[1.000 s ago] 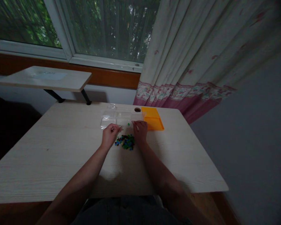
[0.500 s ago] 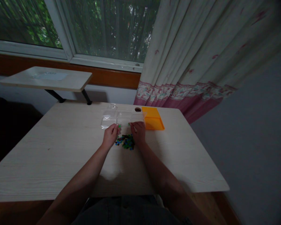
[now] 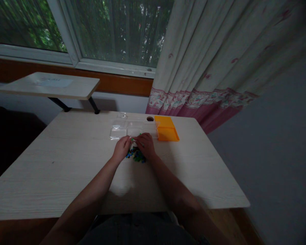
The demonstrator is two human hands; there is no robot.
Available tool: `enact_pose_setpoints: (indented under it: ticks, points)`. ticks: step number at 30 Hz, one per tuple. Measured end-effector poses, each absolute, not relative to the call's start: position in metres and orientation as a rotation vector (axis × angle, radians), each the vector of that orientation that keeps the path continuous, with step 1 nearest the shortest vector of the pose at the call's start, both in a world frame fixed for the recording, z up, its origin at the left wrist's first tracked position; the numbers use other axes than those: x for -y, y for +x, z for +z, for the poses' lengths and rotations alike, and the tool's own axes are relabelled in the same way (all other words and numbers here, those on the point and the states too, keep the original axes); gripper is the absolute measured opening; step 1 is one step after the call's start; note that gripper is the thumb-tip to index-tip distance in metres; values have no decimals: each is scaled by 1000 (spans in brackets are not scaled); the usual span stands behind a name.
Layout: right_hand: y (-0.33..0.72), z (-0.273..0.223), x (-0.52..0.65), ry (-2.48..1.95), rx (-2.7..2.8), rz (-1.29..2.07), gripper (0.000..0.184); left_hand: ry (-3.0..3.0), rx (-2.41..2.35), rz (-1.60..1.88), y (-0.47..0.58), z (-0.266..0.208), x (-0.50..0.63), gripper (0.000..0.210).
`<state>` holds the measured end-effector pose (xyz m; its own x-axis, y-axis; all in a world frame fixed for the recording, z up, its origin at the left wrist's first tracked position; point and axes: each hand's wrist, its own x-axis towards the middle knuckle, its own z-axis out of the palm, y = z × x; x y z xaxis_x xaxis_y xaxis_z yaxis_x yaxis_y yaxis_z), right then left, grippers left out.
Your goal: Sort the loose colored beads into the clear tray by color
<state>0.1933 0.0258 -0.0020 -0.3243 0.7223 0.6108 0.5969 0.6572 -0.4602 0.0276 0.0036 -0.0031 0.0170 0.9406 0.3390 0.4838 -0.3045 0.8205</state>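
My left hand (image 3: 121, 149) is closed, pinching a small green piece (image 3: 132, 139) between thumb and fingertips. My right hand (image 3: 146, 144) meets it from the right, its fingertips closed at the same green piece. Just below the hands lies a loose pile of small toy bricks (image 3: 139, 157), green, blue and dark, partly covered by my fingers. Behind the hands rests a clear plastic compartment tray (image 3: 118, 133). Another bit of green (image 3: 140, 134) shows just above my right fingers. The pieces are too small for me to make out their exact shape.
An orange tray (image 3: 167, 135) sits right of the clear one, near a round hole (image 3: 150, 119) in the pale wooden table (image 3: 73, 163). A raised shelf (image 3: 73, 89) stands at the back left. Curtain (image 3: 193, 75) and window lie beyond the table.
My right hand has moved left from over the clear tray, so its fingertips now meet those of my left hand at the green piece. My left hand has barely moved.
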Motion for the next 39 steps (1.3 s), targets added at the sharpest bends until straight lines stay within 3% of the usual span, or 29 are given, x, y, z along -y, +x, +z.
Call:
enact_pose_setpoints:
  ticks: [9, 25, 39]
  points:
    - [190, 0, -27, -969, 1939, 234, 10, 1847, -1438, 1206, 27, -4, -5, 41]
    - [205, -7, -42, -1242, 1627, 33, 16, 1781, -1540, 1271, 24, 0, -3, 43]
    - [206, -18, -50, -1357, 1716, -31, 15, 1767, -1540, 1263, 24, 1, -2, 43]
